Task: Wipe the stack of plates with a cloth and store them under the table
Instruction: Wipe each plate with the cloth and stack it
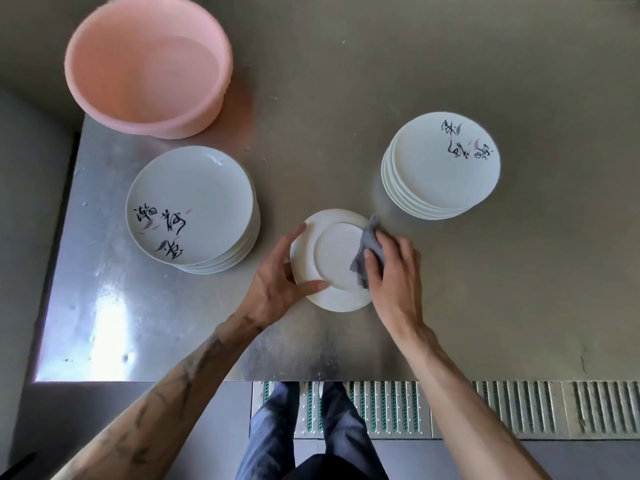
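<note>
A single white plate (332,258) is held upside down above the steel table (519,289), its foot ring facing me. My left hand (280,282) grips its left rim, thumb on the underside. My right hand (394,271) presses a grey cloth (369,249) against the plate's right side. A stack of white plates with black calligraphy (190,206) sits to the left. A second, taller stack of the same plates (441,164) stands at the right.
A pink plastic basin (149,64) sits at the table's far left corner. The table's near edge runs just above a metal floor grate (519,407). My legs stand below the edge.
</note>
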Motion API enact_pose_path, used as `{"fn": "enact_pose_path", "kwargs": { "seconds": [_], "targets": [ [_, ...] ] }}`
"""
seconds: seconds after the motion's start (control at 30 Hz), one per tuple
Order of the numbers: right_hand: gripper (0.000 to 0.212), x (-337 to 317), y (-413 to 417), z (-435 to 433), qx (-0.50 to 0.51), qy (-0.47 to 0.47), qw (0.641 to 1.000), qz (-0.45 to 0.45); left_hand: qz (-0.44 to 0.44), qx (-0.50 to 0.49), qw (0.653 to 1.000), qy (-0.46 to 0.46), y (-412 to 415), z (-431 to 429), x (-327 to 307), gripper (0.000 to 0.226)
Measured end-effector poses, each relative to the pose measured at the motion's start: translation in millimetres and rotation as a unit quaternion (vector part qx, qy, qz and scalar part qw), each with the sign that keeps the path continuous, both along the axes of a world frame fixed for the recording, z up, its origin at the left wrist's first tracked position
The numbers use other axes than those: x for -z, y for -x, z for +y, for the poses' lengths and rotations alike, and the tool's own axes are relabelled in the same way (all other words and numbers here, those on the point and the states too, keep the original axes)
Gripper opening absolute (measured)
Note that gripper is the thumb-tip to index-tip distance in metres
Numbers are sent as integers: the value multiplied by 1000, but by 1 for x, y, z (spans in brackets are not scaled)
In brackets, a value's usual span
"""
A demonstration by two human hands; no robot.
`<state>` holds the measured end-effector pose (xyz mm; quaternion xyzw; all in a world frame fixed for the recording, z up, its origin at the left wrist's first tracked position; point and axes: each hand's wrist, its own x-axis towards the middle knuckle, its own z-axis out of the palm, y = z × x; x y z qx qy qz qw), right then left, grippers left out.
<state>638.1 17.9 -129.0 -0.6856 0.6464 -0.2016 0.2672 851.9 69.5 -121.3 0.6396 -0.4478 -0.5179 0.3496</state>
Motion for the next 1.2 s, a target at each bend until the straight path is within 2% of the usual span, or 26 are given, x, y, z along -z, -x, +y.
{"fn": "enact_pose_path", "kwargs": {
  "seconds": [0.07,0.2,0.37,0.47,0.6,0.7,0.8,0.97,1.03,1.13,1.2],
  "targets": [
    [44,-1,-7,23,28,9,1000,7,-7,4,1000,-1,2,-4,1,102],
    [49,-1,-14,59,29,22,999,23,-84,36,996,0,6,2,2,110],
    [49,-3,2,21,3,-29,999,31,-24,38,999,-8,6,15,-1,89],
    [50,-8,-4,41,28,-28,999,14,-14,-7,1000,-7,9,13,-2,90],
    [51,-7,-13,78,41,-12,999,1,-28,-32,999,0,13,14,-4,94],
    [49,-7,-8,51,0,-3,1000,0,-66,-1,998,11,17,20,-5,101],
    [50,-7,-4,24,-43,-12,999,7,-53,-4,999,-3,11,22,-1,99],
    [53,-13,-17,64,-2,-23,1000,-7,-88,-36,995,25,21,20,0,96],
    [53,-13,-16,72,-6,-23,1000,-6,-86,-50,995,26,30,26,0,89],
    [49,-14,-8,58,-2,-37,999,-13,-41,-100,994,32,32,31,0,62],
    [48,-16,-6,50,3,-41,999,-20,-41,-139,988,47,32,28,0,51]
  ]
}}
